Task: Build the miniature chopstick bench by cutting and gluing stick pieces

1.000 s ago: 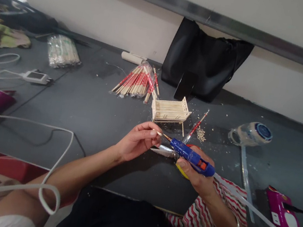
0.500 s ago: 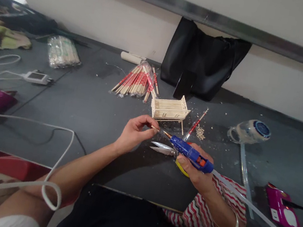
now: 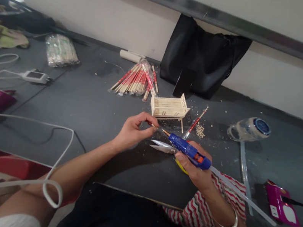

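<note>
My right hand (image 3: 196, 167) is wrapped round a blue hot glue gun (image 3: 188, 150), with a long clear glue stick (image 3: 242, 195) running out of its back. Between thumb and forefinger, my left hand (image 3: 137, 128) pinches a small pale stick piece (image 3: 153, 126). The gun's copper-coloured tip is close to that piece; whether they touch I cannot tell. Just beyond my fingers stands a miniature bed-like frame (image 3: 170, 108) built of wooden sticks. Open scissors (image 3: 163, 147) with yellow handles lie beneath the gun, partly hidden by my right hand.
Red-wrapped chopsticks (image 3: 135, 81) lie behind the frame, near a black bag (image 3: 201, 60) and a phone (image 3: 184, 83). Small cut bits (image 3: 200, 131) are piled at right. A glass mug (image 3: 250, 130) lies farther right. Purple power boxes (image 3: 283, 205) and white cables (image 3: 71, 142) flank my arms.
The view has shifted very slightly. Both hands keep nearly the same pose, with the glue gun's tip still by the small stick piece.
</note>
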Motion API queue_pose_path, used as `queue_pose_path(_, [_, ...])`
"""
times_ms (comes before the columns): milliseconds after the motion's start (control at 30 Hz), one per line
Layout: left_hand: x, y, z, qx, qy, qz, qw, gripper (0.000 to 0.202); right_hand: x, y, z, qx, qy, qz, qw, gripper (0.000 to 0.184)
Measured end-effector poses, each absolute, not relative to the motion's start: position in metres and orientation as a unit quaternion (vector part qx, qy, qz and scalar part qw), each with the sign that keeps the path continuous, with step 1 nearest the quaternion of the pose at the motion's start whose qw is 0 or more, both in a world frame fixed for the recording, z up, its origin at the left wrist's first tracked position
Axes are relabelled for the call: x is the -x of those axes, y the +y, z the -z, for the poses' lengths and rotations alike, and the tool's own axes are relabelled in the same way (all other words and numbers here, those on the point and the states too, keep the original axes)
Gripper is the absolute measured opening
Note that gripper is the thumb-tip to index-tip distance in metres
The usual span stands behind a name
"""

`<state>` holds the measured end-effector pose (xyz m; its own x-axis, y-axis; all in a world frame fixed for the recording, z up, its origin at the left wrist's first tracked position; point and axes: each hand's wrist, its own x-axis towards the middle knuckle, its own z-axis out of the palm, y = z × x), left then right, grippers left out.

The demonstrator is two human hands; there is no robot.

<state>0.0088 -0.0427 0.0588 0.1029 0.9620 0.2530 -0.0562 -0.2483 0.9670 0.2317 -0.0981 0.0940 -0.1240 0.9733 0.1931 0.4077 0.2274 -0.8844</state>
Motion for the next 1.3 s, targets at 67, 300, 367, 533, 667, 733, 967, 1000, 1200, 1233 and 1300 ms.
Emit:
queue_pose_path(67, [-0.0077,-0.0422,-0.0593,-0.596,0.396,-0.538,0.446,0.002,-0.2316,-0.0978,-0.0936,0.517,-0.672,-0.338,0.409,0.038])
queue_pose_path(300, [-0.0067,-0.0407,-0.0627,-0.67,0.388,-0.51,0.374,0.006,-0.2321,-0.0994,-0.0931,0.515,-0.671,-0.356,0.397,0.04])
queue_pose_path(367, [-0.0073,-0.041,-0.063,-0.681,0.393,-0.503,0.359,0.007,-0.2322,-0.0996,-0.0932,0.513,-0.676,-0.351,0.396,0.04])
queue_pose_path(533, [-0.0086,-0.0418,-0.0616,-0.731,0.412,-0.469,0.277,0.007,-0.2312,-0.0991,-0.0945,0.52,-0.684,-0.341,0.38,0.043])
queue_pose_path(667, [-0.0093,-0.0422,-0.0609,-0.756,0.42,-0.447,0.229,0.009,-0.2298,-0.0993,-0.0954,0.527,-0.687,-0.346,0.361,0.041])
queue_pose_path(733, [-0.0095,-0.0429,-0.0613,-0.766,0.416,-0.441,0.215,0.009,-0.2294,-0.0994,-0.0953,0.532,-0.693,-0.337,0.351,0.04])
queue_pose_path(967, [-0.0095,-0.0452,-0.0631,-0.779,0.408,-0.433,0.197,0.01,-0.2295,-0.0989,-0.096,0.529,-0.703,-0.326,0.346,0.038])
queue_pose_path(1000, [-0.0094,-0.0453,-0.063,-0.782,0.406,-0.433,0.19,0.01,-0.2296,-0.0989,-0.0962,0.527,-0.704,-0.327,0.345,0.037])
queue_pose_path(1200, [-0.0088,-0.045,-0.0623,-0.785,0.403,-0.428,0.193,0.012,-0.2306,-0.0994,-0.0952,0.532,-0.707,-0.327,0.332,0.034])
queue_pose_path(1233, [-0.0087,-0.0449,-0.062,-0.785,0.402,-0.43,0.196,0.012,-0.2307,-0.0995,-0.0947,0.531,-0.707,-0.327,0.332,0.035])
queue_pose_path(1300, [-0.0084,-0.0448,-0.0612,-0.785,0.393,-0.438,0.191,0.013,-0.2308,-0.0996,-0.0942,0.531,-0.707,-0.326,0.335,0.037])
